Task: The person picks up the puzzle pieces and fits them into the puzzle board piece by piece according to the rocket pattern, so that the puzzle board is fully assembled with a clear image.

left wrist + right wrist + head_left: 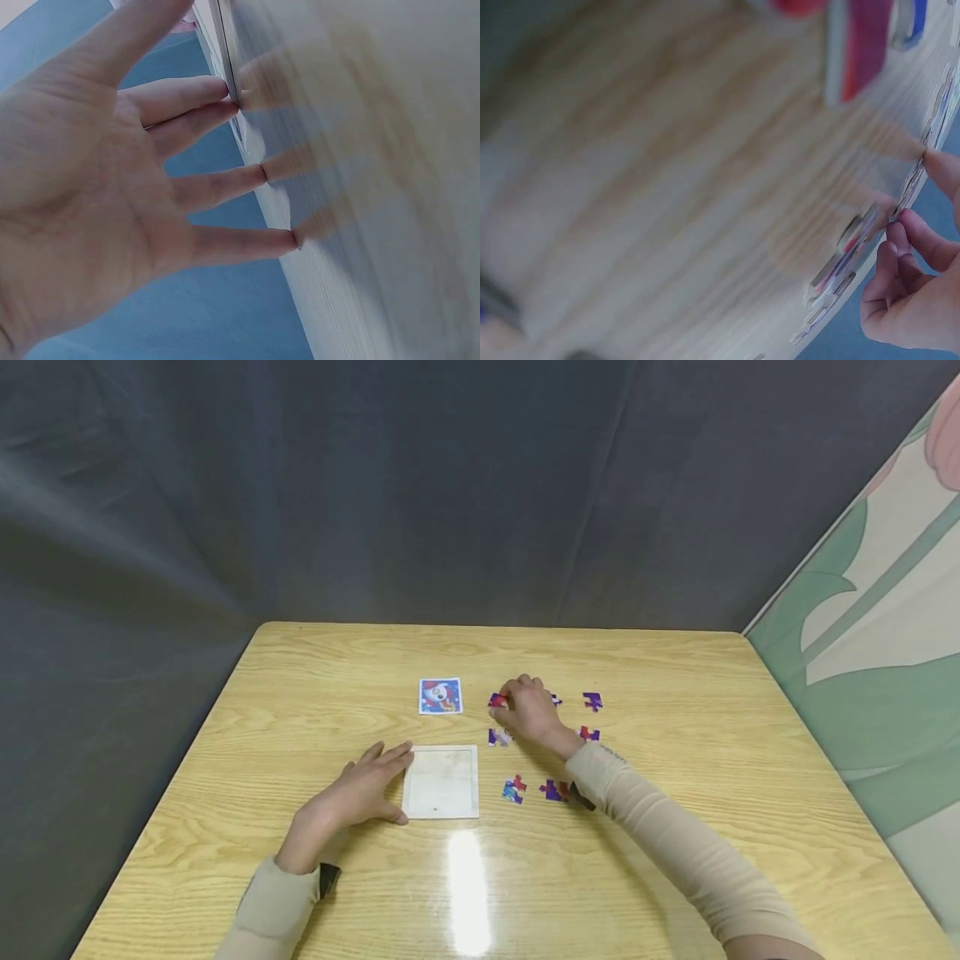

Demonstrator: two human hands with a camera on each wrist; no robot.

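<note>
Fingers straight and spread, my left hand (363, 787) touches the left side of a square white puzzle tray (441, 782). Its fingertips (262, 174) rest on the tabletop in the left wrist view, with the index finger against the tray's edge. My right hand (531, 710) pinches a red and purple jigsaw piece (497, 700) at the upper left of the loose pieces. In the right wrist view, thumb and fingers close on opposite ends of that flat piece (910, 186), low at the wood surface. A pale purple piece (498, 737) lies just below this hand.
Behind the tray lies a square picture card (441, 696) with a white character on blue. Several other jigsaw pieces lie to the right, including a purple one (592, 701), a red one (588, 733) and a blue-red one (514, 789). A dark curtain (450, 502) hangs behind the table.
</note>
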